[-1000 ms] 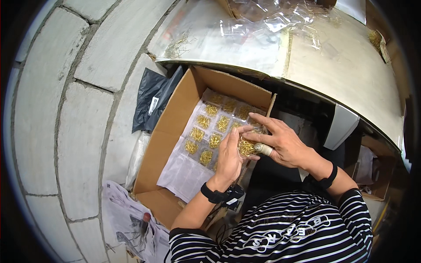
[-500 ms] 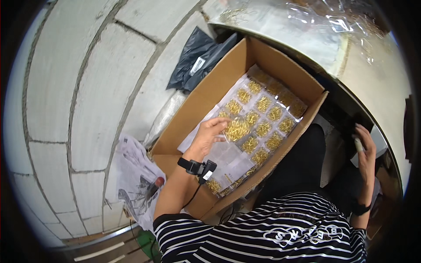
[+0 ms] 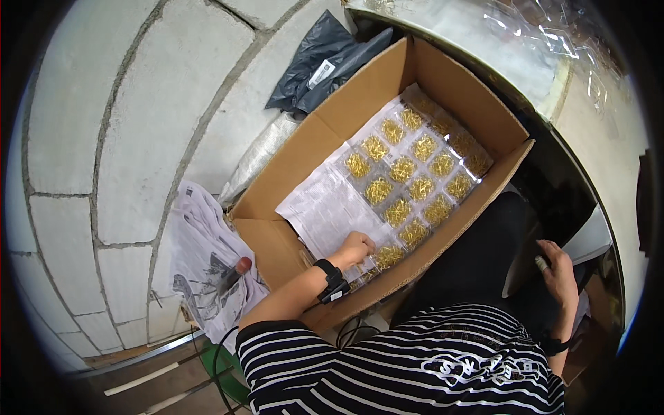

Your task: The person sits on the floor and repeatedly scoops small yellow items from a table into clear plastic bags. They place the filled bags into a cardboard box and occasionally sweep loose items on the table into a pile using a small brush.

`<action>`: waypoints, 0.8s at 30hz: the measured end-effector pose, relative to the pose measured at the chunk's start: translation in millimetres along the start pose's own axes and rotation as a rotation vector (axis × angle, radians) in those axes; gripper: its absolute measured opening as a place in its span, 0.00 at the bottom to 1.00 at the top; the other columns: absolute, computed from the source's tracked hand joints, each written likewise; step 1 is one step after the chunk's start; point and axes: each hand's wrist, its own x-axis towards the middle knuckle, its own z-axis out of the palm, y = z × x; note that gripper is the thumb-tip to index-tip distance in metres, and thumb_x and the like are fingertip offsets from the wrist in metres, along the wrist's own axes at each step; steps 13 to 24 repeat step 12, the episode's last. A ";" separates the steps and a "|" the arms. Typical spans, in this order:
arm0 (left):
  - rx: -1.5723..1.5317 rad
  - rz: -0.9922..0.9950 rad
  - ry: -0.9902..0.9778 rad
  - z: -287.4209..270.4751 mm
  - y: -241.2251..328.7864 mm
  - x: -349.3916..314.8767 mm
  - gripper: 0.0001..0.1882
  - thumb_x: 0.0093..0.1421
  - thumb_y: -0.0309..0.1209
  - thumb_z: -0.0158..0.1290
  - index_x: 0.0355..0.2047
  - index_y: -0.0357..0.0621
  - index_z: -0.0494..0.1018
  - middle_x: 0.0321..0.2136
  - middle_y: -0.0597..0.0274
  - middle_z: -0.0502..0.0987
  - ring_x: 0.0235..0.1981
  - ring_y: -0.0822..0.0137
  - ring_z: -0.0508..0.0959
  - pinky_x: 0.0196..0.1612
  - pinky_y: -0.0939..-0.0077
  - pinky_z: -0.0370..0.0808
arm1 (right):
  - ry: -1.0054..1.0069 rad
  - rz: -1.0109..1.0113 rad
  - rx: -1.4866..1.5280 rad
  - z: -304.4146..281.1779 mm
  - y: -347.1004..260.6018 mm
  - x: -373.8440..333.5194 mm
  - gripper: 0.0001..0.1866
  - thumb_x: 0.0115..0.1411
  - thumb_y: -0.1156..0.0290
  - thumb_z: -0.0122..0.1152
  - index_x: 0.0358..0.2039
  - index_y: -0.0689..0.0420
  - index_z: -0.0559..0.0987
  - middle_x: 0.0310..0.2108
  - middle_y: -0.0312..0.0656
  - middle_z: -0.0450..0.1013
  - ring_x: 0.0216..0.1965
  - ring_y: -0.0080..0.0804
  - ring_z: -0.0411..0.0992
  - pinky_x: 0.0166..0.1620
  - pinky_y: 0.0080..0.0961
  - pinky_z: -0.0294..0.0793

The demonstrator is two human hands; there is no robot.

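Observation:
My left hand point(image 3: 354, 250), wearing a black wrist strap, reaches into a long cardboard box point(image 3: 283, 243). Its fingers are curled down beside a clear pack of gold-coloured small metal pieces point(image 3: 389, 256), over the lower corner of a pale printed paper sheet point(image 3: 325, 200). Whatever those fingertips grip is hidden. Several similar clear packs point(image 3: 402, 169) lie in rows on the paper, toward the box's far end. On the right, my right hand point(image 3: 560, 278) hangs by my dark-trousered leg, loosely open, with a pale wrap on one finger and nothing visible in it.
A dark plastic bag point(image 3: 315, 66) rests past the box's far left side. Crumpled pale wrapping with a red-ended tool point(image 3: 242, 265) lies to the left. A table point(image 3: 588, 117) with clear plastic packs curves along the right. Near my right hand is a white panel point(image 3: 589, 238).
My left hand has moved down toward the box's near side, and the clear pack it held is no longer seen in its fingers. My right hand has come lower and slightly left.

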 end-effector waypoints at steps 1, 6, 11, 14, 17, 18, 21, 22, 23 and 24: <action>0.079 0.058 0.015 1.4 2.3 1.6 0.03 0.50 0.22 0.54 0.24 0.34 0.76 0.19 0.63 0.75 0.23 0.70 0.75 0.29 0.76 0.74 | 0.002 -0.005 -0.029 1.0 0.4 0.2 0.18 0.52 0.82 0.55 0.46 0.66 0.72 0.47 0.52 0.70 0.48 0.52 0.69 0.51 0.33 0.68; 0.079 0.207 0.009 -18.4 -6.5 21.9 0.07 0.54 0.26 0.51 0.28 0.34 0.78 0.20 0.63 0.77 0.24 0.72 0.75 0.28 0.76 0.71 | 0.006 0.034 -0.034 -4.0 -2.9 -13.0 0.20 0.52 0.81 0.55 0.47 0.66 0.72 0.46 0.55 0.70 0.48 0.55 0.69 0.52 0.34 0.68; -0.136 0.204 0.088 -66.8 67.8 -27.8 0.15 0.61 0.36 0.51 0.43 0.38 0.73 0.33 0.63 0.78 0.33 0.70 0.78 0.38 0.77 0.74 | 0.022 0.009 -0.034 -43.0 -7.1 -18.7 0.22 0.51 0.80 0.57 0.48 0.64 0.73 0.47 0.56 0.70 0.49 0.52 0.69 0.52 0.35 0.68; -0.138 0.233 0.111 -76.6 82.7 -42.5 0.17 0.61 0.37 0.52 0.47 0.42 0.73 0.37 0.62 0.78 0.38 0.71 0.78 0.43 0.79 0.72 | 0.002 0.018 0.029 -55.0 -11.7 -14.3 0.21 0.52 0.79 0.57 0.49 0.64 0.73 0.48 0.56 0.70 0.50 0.52 0.69 0.53 0.36 0.67; -0.138 0.233 0.111 -76.6 82.7 -42.5 0.17 0.61 0.37 0.52 0.47 0.42 0.73 0.37 0.62 0.78 0.38 0.71 0.78 0.43 0.79 0.72 | 0.002 0.018 0.029 -55.0 -11.7 -14.3 0.21 0.52 0.79 0.57 0.49 0.64 0.73 0.48 0.56 0.70 0.50 0.52 0.69 0.53 0.36 0.67; -0.138 0.233 0.111 -76.6 82.7 -42.5 0.17 0.61 0.37 0.52 0.47 0.42 0.73 0.37 0.62 0.78 0.38 0.71 0.78 0.43 0.79 0.72 | 0.002 0.018 0.029 -55.0 -11.7 -14.3 0.21 0.52 0.79 0.57 0.49 0.64 0.73 0.48 0.56 0.70 0.50 0.52 0.69 0.53 0.36 0.67; -0.138 0.233 0.111 -76.6 82.7 -42.5 0.17 0.61 0.37 0.52 0.47 0.42 0.73 0.37 0.62 0.78 0.38 0.71 0.78 0.43 0.79 0.72 | 0.002 0.018 0.029 -55.0 -11.7 -14.3 0.21 0.52 0.79 0.57 0.49 0.64 0.73 0.48 0.56 0.70 0.50 0.52 0.69 0.53 0.36 0.67; -0.138 0.233 0.111 -76.6 82.7 -42.5 0.17 0.61 0.37 0.52 0.47 0.42 0.73 0.37 0.62 0.78 0.38 0.71 0.78 0.43 0.79 0.72 | 0.002 0.018 0.029 -55.0 -11.7 -14.3 0.21 0.52 0.79 0.57 0.49 0.64 0.73 0.48 0.56 0.70 0.50 0.52 0.69 0.53 0.36 0.67; -0.138 0.233 0.111 -76.6 82.7 -42.5 0.17 0.61 0.37 0.52 0.47 0.42 0.73 0.37 0.62 0.78 0.38 0.71 0.78 0.43 0.79 0.72 | 0.002 0.018 0.029 -55.0 -11.7 -14.3 0.21 0.52 0.79 0.57 0.49 0.64 0.73 0.48 0.56 0.70 0.50 0.52 0.69 0.53 0.36 0.67; -0.138 0.233 0.111 -76.6 82.7 -42.5 0.17 0.61 0.37 0.52 0.47 0.42 0.73 0.37 0.62 0.78 0.38 0.71 0.78 0.43 0.79 0.72 | 0.002 0.018 0.029 -55.0 -11.7 -14.3 0.21 0.52 0.79 0.57 0.49 0.64 0.73 0.48 0.56 0.70 0.50 0.52 0.69 0.53 0.36 0.67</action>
